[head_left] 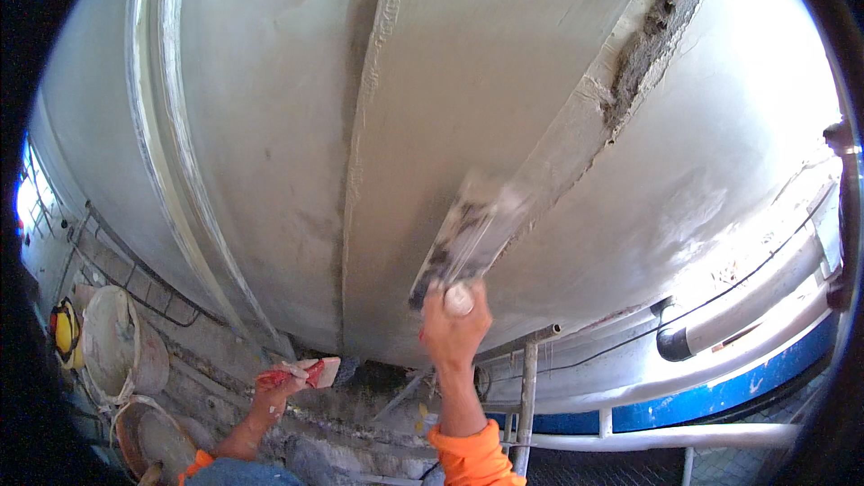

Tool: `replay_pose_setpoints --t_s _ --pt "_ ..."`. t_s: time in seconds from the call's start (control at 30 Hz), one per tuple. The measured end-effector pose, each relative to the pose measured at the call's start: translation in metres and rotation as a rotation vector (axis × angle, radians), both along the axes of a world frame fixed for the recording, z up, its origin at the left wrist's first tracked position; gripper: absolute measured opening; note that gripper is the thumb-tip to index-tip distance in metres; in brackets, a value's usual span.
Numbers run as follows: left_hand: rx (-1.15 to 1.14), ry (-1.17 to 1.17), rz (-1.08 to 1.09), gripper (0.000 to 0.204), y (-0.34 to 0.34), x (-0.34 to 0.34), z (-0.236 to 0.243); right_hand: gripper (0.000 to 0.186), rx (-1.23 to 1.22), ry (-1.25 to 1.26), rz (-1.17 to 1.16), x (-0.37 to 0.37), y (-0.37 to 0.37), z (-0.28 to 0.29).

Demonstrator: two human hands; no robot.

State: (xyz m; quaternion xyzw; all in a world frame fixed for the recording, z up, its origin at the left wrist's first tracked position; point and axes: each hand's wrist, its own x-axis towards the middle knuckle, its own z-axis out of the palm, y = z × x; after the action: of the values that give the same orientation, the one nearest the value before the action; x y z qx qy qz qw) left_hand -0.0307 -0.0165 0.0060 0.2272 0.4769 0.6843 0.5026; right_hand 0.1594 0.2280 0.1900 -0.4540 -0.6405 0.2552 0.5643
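A grey plastered wall (pixel 477 54) fills most of the view, with a rough, broken strip of mortar (pixel 652 40) at upper right. My right hand (pixel 454 328) grips a trowel (pixel 463 225) by its round pale handle; the blurred, plaster-smeared blade lies on or close against the band below that rough strip. Lower left, my left hand (pixel 281 387) holds a red-and-pale flat tool (pixel 319 373), whose exact kind I cannot make out, away from the trowel.
Buckets (pixel 121 342) and a pan of grey material (pixel 157 445) stand at lower left beside a yellow object (pixel 65 333). Metal scaffold pipes (pixel 529 396), white pipes (pixel 729 324), a black cable and a blue band (pixel 702 400) cross the lower right. A metal grille is at far left.
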Motion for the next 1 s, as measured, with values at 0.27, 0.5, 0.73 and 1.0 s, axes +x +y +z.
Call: replay_pose_setpoints --t_s 0.27,0.5,0.73,1.0 --pt "0.027 0.009 -0.002 0.015 0.002 0.000 -0.001 0.024 -0.145 0.035 0.033 -0.012 0.025 0.021" --pt "0.026 0.029 0.005 0.012 -0.002 -0.001 -0.003 0.023 -0.102 -0.041 -0.008 -0.007 -0.009 -0.012" --pt "-0.026 0.018 0.005 0.012 -0.001 -0.001 0.006 0.023 -0.084 0.156 0.078 -0.009 0.039 0.019" --pt "0.011 -0.002 -0.010 0.014 0.002 -0.001 0.008 0.021 -0.129 -0.039 0.010 -0.012 -0.011 -0.042"
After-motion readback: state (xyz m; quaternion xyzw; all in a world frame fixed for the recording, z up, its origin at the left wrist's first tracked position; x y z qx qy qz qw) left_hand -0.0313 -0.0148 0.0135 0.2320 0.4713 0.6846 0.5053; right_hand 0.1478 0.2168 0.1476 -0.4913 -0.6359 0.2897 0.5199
